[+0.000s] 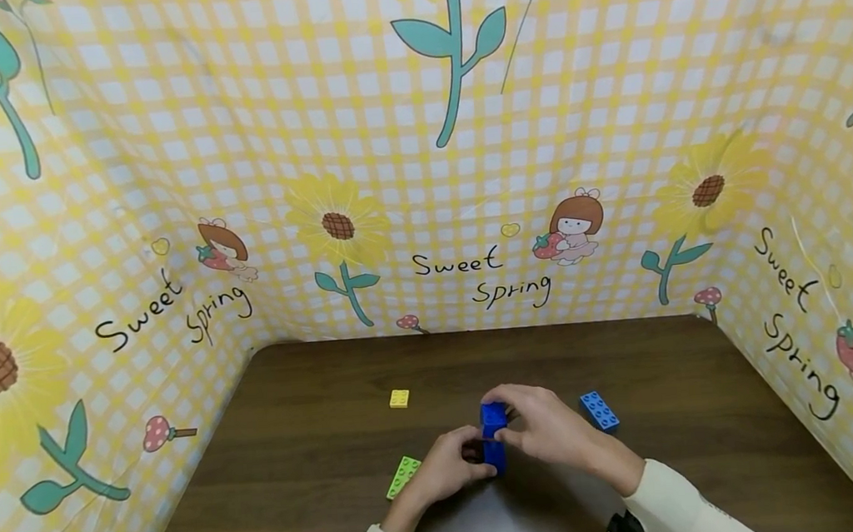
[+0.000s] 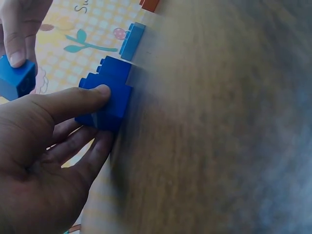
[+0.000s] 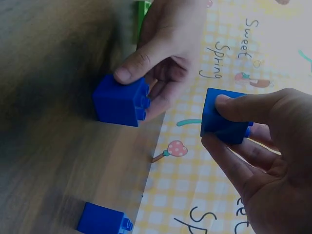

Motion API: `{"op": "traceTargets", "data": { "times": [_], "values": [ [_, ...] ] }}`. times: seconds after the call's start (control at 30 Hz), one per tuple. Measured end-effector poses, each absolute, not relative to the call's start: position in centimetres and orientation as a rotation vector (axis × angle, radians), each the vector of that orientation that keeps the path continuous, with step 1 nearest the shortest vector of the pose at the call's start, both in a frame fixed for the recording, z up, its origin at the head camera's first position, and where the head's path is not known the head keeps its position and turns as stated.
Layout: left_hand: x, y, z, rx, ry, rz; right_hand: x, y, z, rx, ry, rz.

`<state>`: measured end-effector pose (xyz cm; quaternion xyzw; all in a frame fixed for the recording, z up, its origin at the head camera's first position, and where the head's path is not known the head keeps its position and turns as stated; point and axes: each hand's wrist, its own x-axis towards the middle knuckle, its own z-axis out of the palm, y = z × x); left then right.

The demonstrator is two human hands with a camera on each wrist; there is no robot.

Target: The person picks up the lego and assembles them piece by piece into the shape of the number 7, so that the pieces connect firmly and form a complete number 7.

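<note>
Low at the tabletop, my left hand (image 1: 446,466) grips a dark blue toy building brick (image 2: 104,109), thumb on one face and fingers behind it. My right hand (image 1: 548,425) pinches a second blue brick (image 3: 225,118) between thumb and fingers. This second brick is held up above the first, with a gap between them in the right wrist view. In the left wrist view, another dark blue brick (image 2: 116,69) stands just behind the one in my left hand. Studs on both held bricks show in the right wrist view.
A yellow brick (image 1: 399,398) lies farther back on the wooden table (image 1: 320,441). Beside my left wrist is a light green brick (image 1: 402,477), partly covered. A lighter blue brick (image 1: 599,411) lies right of my right hand. The left wrist view also catches a reddish brick (image 2: 150,5).
</note>
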<state>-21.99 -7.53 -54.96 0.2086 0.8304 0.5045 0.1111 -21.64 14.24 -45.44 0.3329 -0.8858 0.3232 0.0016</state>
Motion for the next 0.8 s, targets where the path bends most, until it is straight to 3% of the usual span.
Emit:
{"op": "traceTargets", "data": {
  "times": [0.8],
  "values": [
    [-21.9, -7.6, -55.2, 0.627, 2.387, 1.554, -21.6, 14.2, -48.4, 1.120, -2.860, 0.972]
  ]
}}
